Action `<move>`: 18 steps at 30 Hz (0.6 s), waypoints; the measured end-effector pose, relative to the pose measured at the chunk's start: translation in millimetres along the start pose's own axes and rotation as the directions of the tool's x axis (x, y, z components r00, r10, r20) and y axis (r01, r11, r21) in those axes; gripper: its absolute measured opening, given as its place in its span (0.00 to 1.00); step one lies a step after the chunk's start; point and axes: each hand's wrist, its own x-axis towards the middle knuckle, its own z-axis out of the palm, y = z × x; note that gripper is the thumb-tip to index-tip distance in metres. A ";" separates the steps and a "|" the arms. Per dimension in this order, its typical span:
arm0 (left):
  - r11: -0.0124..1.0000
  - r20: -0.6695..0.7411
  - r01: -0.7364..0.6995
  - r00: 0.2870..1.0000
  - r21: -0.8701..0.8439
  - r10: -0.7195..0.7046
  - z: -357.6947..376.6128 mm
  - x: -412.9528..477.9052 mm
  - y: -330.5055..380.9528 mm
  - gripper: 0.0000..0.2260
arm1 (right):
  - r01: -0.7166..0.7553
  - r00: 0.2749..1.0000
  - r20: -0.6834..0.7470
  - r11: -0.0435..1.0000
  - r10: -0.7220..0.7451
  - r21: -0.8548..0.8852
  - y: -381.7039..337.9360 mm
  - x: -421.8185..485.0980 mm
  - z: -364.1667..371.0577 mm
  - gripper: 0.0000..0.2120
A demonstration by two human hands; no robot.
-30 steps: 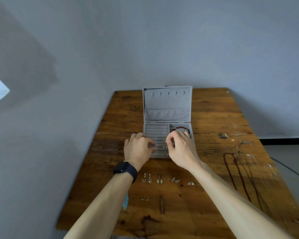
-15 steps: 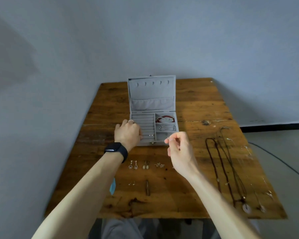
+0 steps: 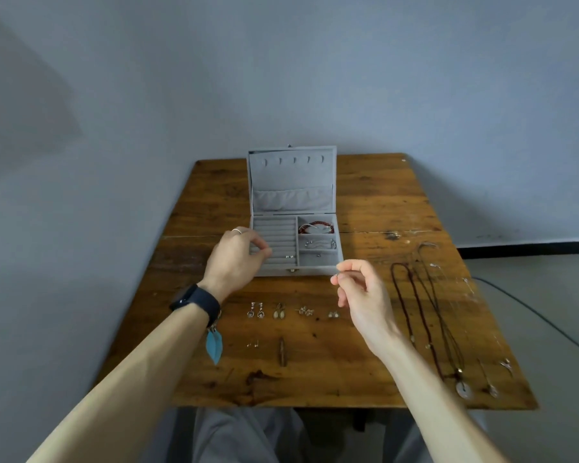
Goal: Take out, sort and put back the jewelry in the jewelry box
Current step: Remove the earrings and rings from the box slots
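So the jewelry box (image 3: pixel 311 269) sits open right between and just past the two hands, lid standing up. A second ago both hands were down in it, bunched over the ring rolls (image 3: pixel 278 235). Now the right hand (image 3: pixel 365 295) has come out and back toward the body, off the box's front right corner, with thumb and forefinger pinching a small silver piece (image 3: pixel 337 275). Too tiny to say if it's a ring or a stud.

The left hand (image 3: pixel 236 262) hasn't left. It's still over the left edge of the box, fingers curled and thumb tip near the forefinger. Can't tell if it's got anything in there.

My read is we're still in the taking-out phase, one more bit lifted. The box isn't empty either: a red bracelet (image 3: pixel 316 227) and a silver bracelet (image 3: pixel 320 243) lie in the compartments just beyond the right hand, plus a couple of studs (image 3: pixel 290 256) in the rolls by the left fingertips.

Just nearer than the hands there's a row of earrings (image 3: pixel 279 311) on the wooden table (image 3: pixel 381 195), so I'd guess the new piece goes down beside those. Necklaces (image 3: pixel 425 312) are stretched out to the right of the right hand.
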 end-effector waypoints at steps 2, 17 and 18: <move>0.997 -0.016 -0.030 0.999 -0.076 0.029 -4.5 -23.3 5.9 0.02 | 0.011 1.000 0.023 0.999 -0.010 -0.035 4.2 -8.4 -2.4 0.10; 0.995 0.073 -0.077 0.995 0.065 0.072 35.3 -132.6 -10.7 0.06 | 0.233 0.966 0.216 0.847 -0.144 -0.477 55.3 -66.0 21.6 0.04; 0.992 0.073 -0.091 0.994 0.092 0.085 37.5 -134.1 -10.9 0.06 | 0.251 0.962 0.225 0.830 -0.155 -0.498 55.9 -66.8 24.1 0.04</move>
